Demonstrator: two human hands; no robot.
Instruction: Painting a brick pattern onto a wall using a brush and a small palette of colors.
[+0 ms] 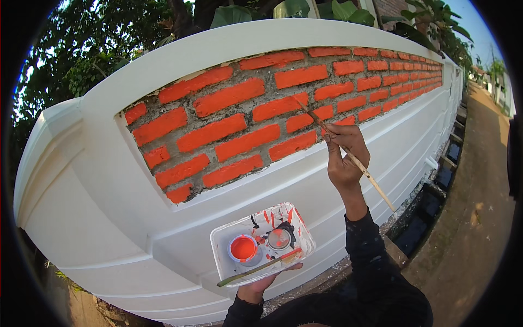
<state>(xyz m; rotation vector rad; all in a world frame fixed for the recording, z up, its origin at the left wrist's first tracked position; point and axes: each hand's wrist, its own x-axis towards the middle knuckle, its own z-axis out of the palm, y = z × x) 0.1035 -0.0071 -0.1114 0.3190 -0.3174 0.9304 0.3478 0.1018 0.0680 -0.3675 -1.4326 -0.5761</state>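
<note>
My right hand [346, 155] grips a long, thin wooden paintbrush [369, 180] with its tip at the right end of an orange brick [280, 107] in the wall panel. Grey mortar [249, 116] separates the painted bricks. Below the panel, my left hand [261, 285] supports a white plastic tray [222, 233] from underneath. Inside the tray stands a small cup of orange paint [244, 248]. Beside it is a round, paint-smeared container or lid [279, 238]. A second slim brush [261, 267] lies across the tray's near side, its reddish end to the right. Black and orange smears mark the tray.
White moulded wall [229, 220] surrounds the brick panel and recedes to the right. An open drain [421, 220] with dark water and concrete crosspieces runs along its foot. Beyond the drain is a dirt path [470, 229]. Trees and broad leaves [353, 12] rise behind the wall.
</note>
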